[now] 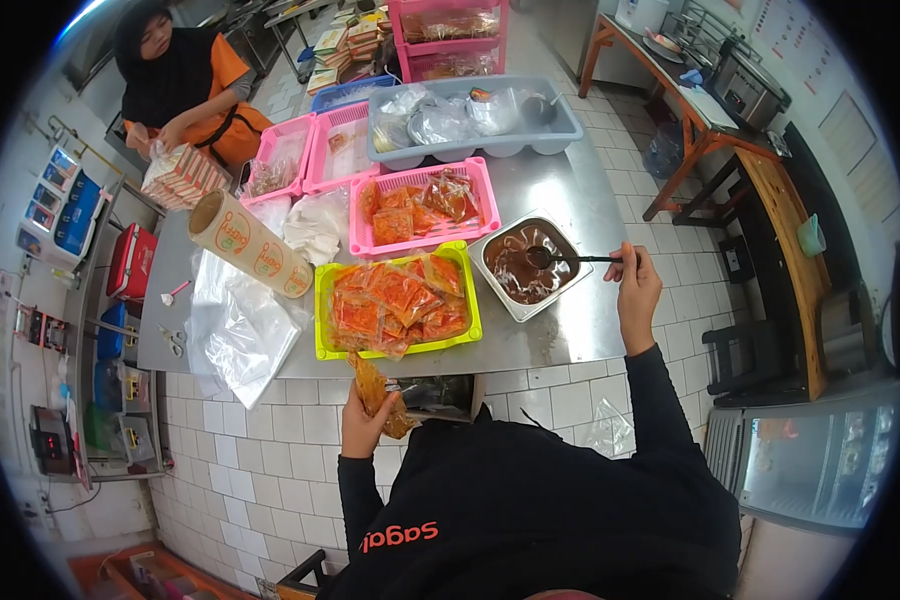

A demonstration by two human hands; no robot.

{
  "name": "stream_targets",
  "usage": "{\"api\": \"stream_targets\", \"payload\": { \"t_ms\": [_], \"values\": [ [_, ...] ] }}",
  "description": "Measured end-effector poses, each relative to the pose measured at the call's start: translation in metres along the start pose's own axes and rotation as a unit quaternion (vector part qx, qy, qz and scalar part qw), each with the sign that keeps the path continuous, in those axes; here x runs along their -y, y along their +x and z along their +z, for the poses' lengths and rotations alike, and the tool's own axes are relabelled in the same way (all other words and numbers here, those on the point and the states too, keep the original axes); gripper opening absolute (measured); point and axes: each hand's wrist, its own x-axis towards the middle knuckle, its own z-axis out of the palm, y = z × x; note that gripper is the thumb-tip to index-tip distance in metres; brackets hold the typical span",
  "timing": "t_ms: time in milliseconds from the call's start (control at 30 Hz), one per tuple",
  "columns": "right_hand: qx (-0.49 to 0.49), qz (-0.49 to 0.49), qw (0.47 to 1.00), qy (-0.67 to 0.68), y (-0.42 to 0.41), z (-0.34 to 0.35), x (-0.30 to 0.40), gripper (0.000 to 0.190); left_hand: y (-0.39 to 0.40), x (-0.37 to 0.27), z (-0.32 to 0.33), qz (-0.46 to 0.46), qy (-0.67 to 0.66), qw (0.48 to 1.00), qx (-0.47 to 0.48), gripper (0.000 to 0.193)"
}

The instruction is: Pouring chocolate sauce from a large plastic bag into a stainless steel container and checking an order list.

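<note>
My right hand point(634, 289) grips the handle of a black spoon point(579, 259), its bowl dipped in dark brown sauce point(514, 259). The sauce fills part of a square metal container point(525, 307) near the table's right side. Just off the front edge, my left hand point(366, 421) holds a clear plastic bag point(379, 390) with yellowish-brown contents. Beyond that hand stands a yellow-green basket point(399, 349) piled with sealed packets of orange-red sauce point(397, 294). Behind it, a pink basket point(356, 225) carries more such packets.
Clear plastic bags point(244, 330) overhang the front edge of the steel table point(570, 180), beside a printed cardboard tube point(251, 244) and scissors point(172, 340). A grey-blue tub point(480, 148) of wrapped items is at the back. Another person point(187, 90) handles bagged boxes point(185, 177) at far left.
</note>
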Motion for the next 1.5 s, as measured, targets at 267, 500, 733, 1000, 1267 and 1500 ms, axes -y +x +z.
{"api": "stream_targets", "payload": {
  "t_ms": [267, 500, 733, 1000, 1267, 1500],
  "values": [
    [0.171, -0.265, 0.922, -0.224, -0.03, 0.03, 0.005, 0.011, -0.002, -0.006, 0.003, 0.003, 0.003, 1.0, 0.007, 0.042],
    [0.165, -0.386, 0.856, -0.301, 0.004, 0.067, -0.029, 0.015, -0.001, -0.009, 0.005, 0.005, 0.007, 1.0, 0.002, 0.04],
    [0.109, -0.377, 0.807, -0.441, 0.066, 0.046, -0.037, 0.028, -0.005, -0.007, 0.002, 0.003, 0.037, 0.999, -0.01, 0.039],
    [0.172, 0.057, 0.962, -0.204, 0.059, 0.018, -0.048, 0.037, -0.006, -0.003, 0.0, 0.014, 0.016, 1.0, -0.02, 0.039],
    [0.026, 0.159, 0.986, 0.05, 0.036, -0.001, -0.042, 0.038, 0.004, -0.004, 0.003, 0.012, 0.022, 1.0, -0.002, 0.04],
    [0.058, -0.1, 0.99, -0.08, -0.002, 0.001, 0.019, 0.022, 0.007, -0.003, 0.006, 0.013, 0.03, 0.999, 0.006, 0.039]
  ]
}}
